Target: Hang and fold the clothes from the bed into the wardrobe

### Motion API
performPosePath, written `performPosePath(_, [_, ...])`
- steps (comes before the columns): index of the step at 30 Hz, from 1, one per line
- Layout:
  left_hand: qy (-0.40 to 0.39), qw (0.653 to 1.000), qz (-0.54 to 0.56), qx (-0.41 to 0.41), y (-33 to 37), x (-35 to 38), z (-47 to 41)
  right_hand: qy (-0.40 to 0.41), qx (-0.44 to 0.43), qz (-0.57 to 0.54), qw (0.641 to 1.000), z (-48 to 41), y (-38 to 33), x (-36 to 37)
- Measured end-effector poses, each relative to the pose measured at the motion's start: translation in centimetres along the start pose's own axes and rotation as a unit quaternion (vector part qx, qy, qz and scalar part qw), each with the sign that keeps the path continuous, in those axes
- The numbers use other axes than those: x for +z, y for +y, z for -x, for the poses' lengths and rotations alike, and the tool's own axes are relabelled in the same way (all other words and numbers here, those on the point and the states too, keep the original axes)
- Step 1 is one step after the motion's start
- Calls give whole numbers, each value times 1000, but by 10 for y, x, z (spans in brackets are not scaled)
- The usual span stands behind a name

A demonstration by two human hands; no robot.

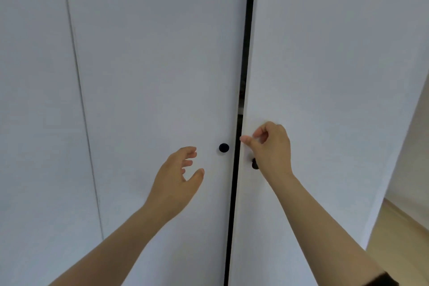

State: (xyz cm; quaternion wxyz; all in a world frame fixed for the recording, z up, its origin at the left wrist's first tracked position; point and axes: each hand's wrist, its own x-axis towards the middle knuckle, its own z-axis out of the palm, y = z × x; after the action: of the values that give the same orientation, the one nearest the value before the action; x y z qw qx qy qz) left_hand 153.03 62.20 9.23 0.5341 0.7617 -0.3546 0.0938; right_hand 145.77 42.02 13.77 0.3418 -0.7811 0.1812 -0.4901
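Observation:
White wardrobe doors fill the view, with no clothes or bed in sight. The left door [151, 65] has a round black knob [224, 147]. My left hand [178, 176] hovers just left of and below that knob, fingers spread, not touching it. The right door [325, 65] stands slightly ajar, with a dark gap [243, 76] between the two doors. My right hand [271, 148] is in front of the right door, fingers loosely curled and thumb pointing at the gap. It holds nothing. The right door's black knob [255, 164] peeks out beneath its heel.
Another white panel [34, 100] lies to the left, past a thin seam. At the far right, beyond the right door's edge, are a pale wall [415, 146] and a strip of light wooden floor [399, 234].

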Motion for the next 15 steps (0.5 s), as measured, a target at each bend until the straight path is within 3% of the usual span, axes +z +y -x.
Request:
performPosePath(5, [14,1000,-16,-11,-6,6,-10,23,-38,38,998,-24,16,25])
performPosePath(15, [36,998,-38,-26,-10,21,-23,-25,-83,38,996,-44,37,37])
